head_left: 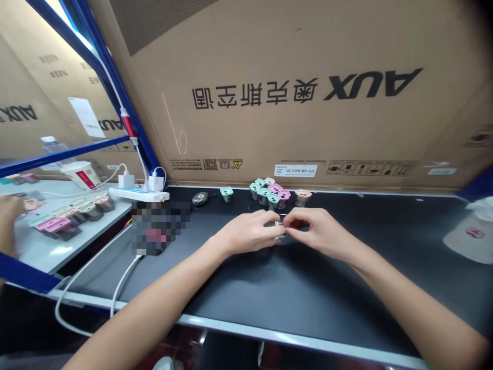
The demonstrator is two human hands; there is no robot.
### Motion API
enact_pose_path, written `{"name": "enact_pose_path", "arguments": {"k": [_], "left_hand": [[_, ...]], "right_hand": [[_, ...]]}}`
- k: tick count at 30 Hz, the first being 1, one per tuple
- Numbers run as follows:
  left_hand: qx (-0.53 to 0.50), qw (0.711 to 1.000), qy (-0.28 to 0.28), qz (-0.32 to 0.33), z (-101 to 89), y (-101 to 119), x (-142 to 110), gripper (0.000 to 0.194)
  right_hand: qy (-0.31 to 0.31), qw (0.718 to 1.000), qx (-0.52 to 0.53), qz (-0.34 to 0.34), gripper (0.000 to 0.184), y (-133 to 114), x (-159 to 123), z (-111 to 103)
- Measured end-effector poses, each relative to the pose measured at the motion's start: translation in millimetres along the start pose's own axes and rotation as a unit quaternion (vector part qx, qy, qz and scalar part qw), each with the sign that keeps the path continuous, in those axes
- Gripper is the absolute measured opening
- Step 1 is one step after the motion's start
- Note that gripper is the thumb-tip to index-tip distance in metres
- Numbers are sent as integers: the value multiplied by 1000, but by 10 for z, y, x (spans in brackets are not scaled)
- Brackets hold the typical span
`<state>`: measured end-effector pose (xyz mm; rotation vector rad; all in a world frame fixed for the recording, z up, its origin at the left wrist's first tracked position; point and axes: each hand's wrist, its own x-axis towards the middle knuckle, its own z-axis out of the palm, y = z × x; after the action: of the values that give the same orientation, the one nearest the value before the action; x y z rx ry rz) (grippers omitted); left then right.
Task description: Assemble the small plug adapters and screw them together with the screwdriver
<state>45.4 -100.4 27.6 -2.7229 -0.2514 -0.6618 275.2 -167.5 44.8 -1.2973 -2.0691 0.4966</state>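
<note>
My left hand (246,232) and my right hand (318,232) meet over the black work mat (308,288). Their fingertips pinch a small white and metal part (278,229), probably a plug piece, mostly hidden by my fingers. Just beyond my hands stands a tight cluster of mint and pink plug adapters (267,193). A lone pale pink adapter (302,197) sits to its right, and a mint adapter (226,194) stands to its left. Farther left lies a dark key fob (200,198).
A large AUX cardboard box (300,92) stands behind the mat. A white power strip (138,193) with chargers and cables sits at back left, beside a pixelated object (157,228). Another person's hand (8,221) is at a neighbouring bench with more adapters (57,221).
</note>
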Motion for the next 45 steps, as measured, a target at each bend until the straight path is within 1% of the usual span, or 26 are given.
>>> {"name": "enact_pose_path", "arguments": {"k": [3, 6, 8, 11, 14, 17, 20, 22, 24, 26, 29, 33, 39, 45], "left_hand": [[2, 1000, -2, 4, 9, 4, 0, 18], [13, 1000, 8, 13, 18, 6, 4, 19], [26, 999, 18, 17, 21, 5, 9, 21], [33, 999, 34, 28, 25, -4, 13, 23], [21, 997, 60, 37, 34, -17, 11, 24], [4, 996, 85, 30, 44, -20, 5, 24], [-39, 994, 106, 7, 48, -13, -1, 25], [-78, 990, 114, -8, 50, -10, -5, 29], [-105, 988, 109, -17, 55, -11, -8, 33], [-116, 987, 105, -19, 62, -14, -10, 34], [-122, 985, 118, -13, 63, -14, -9, 33], [-110, 987, 116, -18, 42, -4, -3, 31], [-61, 992, 111, -13, 30, 2, -7, 28], [-51, 991, 127, -3, 35, 0, -1, 27]], "right_hand": [[-1, 1000, -8, 3, 11, -14, -2, 0], [2, 1000, -4, 21, 11, -35, -1, 5], [0, 999, 22, 47, 12, -39, 1, 15], [2, 992, 99, 78, 13, -11, 11, 40], [-4, 975, 204, 88, 18, 39, 28, 59], [-28, 946, 301, 115, 30, 65, 44, 56], [-39, 924, 354, 141, 38, 49, 50, 36], [-43, 917, 368, 150, 39, 25, 49, 21], [-49, 911, 377, 157, 38, 6, 45, 11], [-55, 906, 387, 162, 38, -2, 39, 11], [-62, 895, 411, 162, 37, 8, 29, 23], [-67, 878, 448, 155, 35, 9, 22, 39], [-67, 857, 483, 163, 34, -22, 32, 52], [-82, 841, 508, 164, 33, 1, 30, 89]]}}
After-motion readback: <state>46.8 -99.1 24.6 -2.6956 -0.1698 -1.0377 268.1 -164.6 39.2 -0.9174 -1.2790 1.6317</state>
